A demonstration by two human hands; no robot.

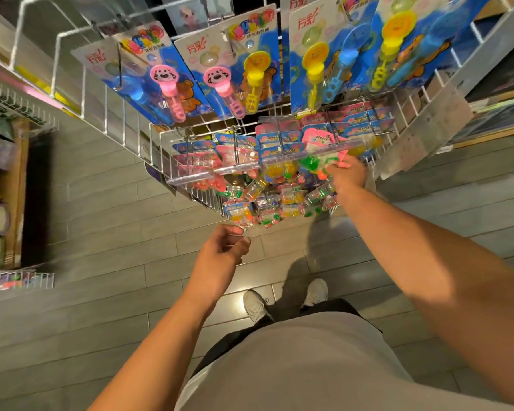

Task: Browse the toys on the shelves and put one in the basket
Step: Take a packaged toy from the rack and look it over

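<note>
Toys: my right hand (348, 173) pinches a pink-carded blister pack with green pieces (324, 160) mid-frame; yanking could snag its peg. Left hand (224, 247) hangs loosely curled, empty.

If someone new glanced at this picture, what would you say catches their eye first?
Probably the row of bright blue bubble wand cards hanging across the top of the wire rack. Next, the right hand reaching into the small toy packs on the pegs below, gripping one, while the left hand hovers empty underneath.
</note>
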